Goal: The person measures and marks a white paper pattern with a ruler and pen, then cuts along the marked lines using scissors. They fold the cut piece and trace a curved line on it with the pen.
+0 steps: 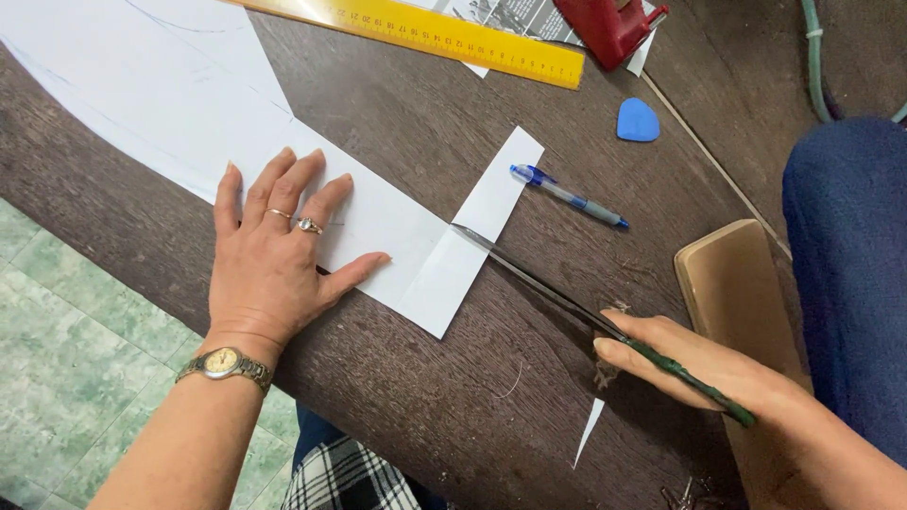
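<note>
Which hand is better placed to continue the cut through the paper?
The right hand: it already holds the scissors, whose blades meet the paper at its fold. The left hand lies flat on the paper, holding it down, away from the scissors.

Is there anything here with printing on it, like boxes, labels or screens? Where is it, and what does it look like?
No boxes, labels or screens, only these printed things:
Ruler: long, flat, yellow strip with black markings, slanting across the table's top edge.
Printed sheet: black-and-white page at the top, partly under the ruler and beside a red object.
Wristwatch: small metal watch with a pale round face, on the left hand that presses the white paper.
</note>
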